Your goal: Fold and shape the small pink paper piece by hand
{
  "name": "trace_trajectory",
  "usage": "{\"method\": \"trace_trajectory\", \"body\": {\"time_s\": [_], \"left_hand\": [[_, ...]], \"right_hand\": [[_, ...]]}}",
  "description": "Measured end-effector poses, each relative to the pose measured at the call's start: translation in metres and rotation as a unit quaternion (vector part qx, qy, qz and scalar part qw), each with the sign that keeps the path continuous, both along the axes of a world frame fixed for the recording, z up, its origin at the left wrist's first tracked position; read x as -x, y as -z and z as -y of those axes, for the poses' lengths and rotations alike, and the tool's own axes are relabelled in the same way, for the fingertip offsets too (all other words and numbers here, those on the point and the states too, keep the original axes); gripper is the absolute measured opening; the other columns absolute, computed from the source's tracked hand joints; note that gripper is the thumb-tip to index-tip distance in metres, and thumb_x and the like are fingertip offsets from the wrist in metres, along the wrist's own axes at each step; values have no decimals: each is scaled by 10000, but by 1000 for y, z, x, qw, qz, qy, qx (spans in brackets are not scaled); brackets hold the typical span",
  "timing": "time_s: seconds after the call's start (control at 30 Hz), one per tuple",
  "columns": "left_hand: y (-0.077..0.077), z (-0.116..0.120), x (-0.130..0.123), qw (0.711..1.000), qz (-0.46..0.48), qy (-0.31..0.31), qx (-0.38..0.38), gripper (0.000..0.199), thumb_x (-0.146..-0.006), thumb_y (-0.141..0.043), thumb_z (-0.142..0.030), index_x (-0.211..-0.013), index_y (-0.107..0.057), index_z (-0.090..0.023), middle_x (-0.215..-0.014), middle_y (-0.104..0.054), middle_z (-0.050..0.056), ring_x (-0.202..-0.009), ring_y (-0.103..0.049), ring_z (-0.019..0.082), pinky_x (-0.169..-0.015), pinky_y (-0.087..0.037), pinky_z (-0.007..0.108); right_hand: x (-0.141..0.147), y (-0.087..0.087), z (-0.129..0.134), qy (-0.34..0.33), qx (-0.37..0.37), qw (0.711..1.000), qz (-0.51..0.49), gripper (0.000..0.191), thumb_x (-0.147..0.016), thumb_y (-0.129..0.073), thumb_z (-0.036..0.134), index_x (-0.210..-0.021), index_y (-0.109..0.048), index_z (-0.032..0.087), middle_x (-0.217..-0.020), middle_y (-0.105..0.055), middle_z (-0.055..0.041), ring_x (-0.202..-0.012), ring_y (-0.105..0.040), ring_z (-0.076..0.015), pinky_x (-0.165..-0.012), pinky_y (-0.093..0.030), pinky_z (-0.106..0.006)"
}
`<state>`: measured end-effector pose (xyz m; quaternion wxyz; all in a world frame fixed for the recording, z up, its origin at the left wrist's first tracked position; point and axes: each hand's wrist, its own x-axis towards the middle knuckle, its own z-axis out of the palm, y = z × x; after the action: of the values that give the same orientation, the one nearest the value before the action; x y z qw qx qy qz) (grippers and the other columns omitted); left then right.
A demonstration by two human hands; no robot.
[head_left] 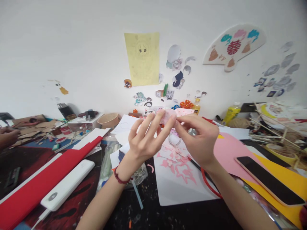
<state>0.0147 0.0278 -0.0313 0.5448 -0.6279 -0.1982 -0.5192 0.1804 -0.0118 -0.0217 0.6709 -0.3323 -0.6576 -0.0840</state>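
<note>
Both hands meet in the middle of the head view, raised above the white sheet (172,193). A pale pink, partly see-through piece (169,115) is between their fingertips; its exact kind cannot be made out. My left hand (147,137) has its fingers bent over the near side of the piece, a dark red band on the wrist. With thumb and index finger, my right hand (199,135) pinches its right edge. Beneath them stands a clear round ring-like object (174,138). Pink paper cut-outs (179,169) lie on the sheet, and a dark pen-like stick (195,163) rests beside them.
On the right lie a phone (271,180), pink paper (230,153) and yellow paper (285,172). To the left are a white power strip (69,183) and a long red strip (55,172). Another person's hand (8,137) shows at the far left. A wall stands behind.
</note>
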Motion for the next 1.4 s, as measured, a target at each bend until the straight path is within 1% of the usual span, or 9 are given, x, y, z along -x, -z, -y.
{"method": "trace_trajectory", "body": {"time_s": [0.13,0.53,0.77,0.93,1.07,1.17,1.23,1.33,1.4], "left_hand": [[2,-1,1,1000,-4,-17,-6,492,-843,-724,-93,-1285,-726,-308,-1250,-769,14,-1057,-730,202,-954,-497,342],[2,-3,3,999,-24,-27,-8,523,-856,-713,-89,-1335,-691,-299,-1272,-759,50,-1089,-723,200,-933,-496,338],[1,-1,2,1000,-24,-10,2,517,-838,-707,-57,-1301,-708,-288,-1233,-779,56,-1068,-725,196,-927,-490,330],[-13,6,12,999,12,14,39,460,-862,-659,-78,-1288,-713,-244,-1233,-780,71,-1073,-715,225,-936,-468,352],[-32,19,32,987,41,-7,154,357,-898,-588,-73,-1193,-739,-207,-1118,-805,59,-962,-709,248,-869,-445,386],[-32,36,57,953,41,-63,293,254,-979,-545,-161,-1126,-746,-211,-1045,-806,41,-911,-704,250,-825,-423,395],[-17,51,79,913,59,-104,390,228,-1012,-541,-243,-1114,-742,-214,-1076,-798,48,-957,-706,269,-813,-417,399],[28,76,110,834,97,-201,505,231,-1019,-563,-307,-1146,-728,-206,-1075,-782,61,-1002,-693,294,-818,-437,401],[64,91,124,763,87,-274,579,297,-1039,-541,-352,-1230,-696,-186,-1073,-755,85,-983,-678,287,-804,-461,385]], "right_hand": [[1,-1,3,4,5,1000,4,105,-897,-700,141,-826,-726,213,-732,-711,-18,-588,-574,-134,-546,-461,-304],[-2,-3,0,-64,42,996,-38,121,-896,-696,106,-843,-747,202,-760,-721,-3,-592,-576,-111,-542,-473,-280],[-4,-2,-1,-76,43,995,-41,99,-894,-712,111,-851,-756,188,-773,-716,1,-598,-572,-97,-541,-475,-265],[-9,2,-15,-80,58,994,-50,91,-892,-725,163,-812,-757,191,-750,-710,-2,-596,-581,-104,-544,-478,-263],[-13,10,-31,-91,101,989,-61,52,-872,-742,206,-830,-767,188,-762,-730,-11,-526,-580,-101,-494,-465,-262],[-13,14,-36,-107,124,984,-69,42,-848,-764,219,-827,-767,181,-794,-746,-17,-484,-577,-91,-462,-460,-254],[-12,14,-34,-108,130,984,-56,59,-852,-759,236,-820,-770,189,-765,-735,-11,-478,-576,-92,-453,-458,-248],[-8,16,-28,-89,114,989,-34,50,-845,-766,244,-817,-783,207,-765,-726,-9,-505,-583,-96,-485,-470,-258],[-2,24,-25,-107,157,980,-54,39,-817,-792,250,-814,-790,211,-799,-739,-15,-536,-584,-97,-516,-472,-263]]}}
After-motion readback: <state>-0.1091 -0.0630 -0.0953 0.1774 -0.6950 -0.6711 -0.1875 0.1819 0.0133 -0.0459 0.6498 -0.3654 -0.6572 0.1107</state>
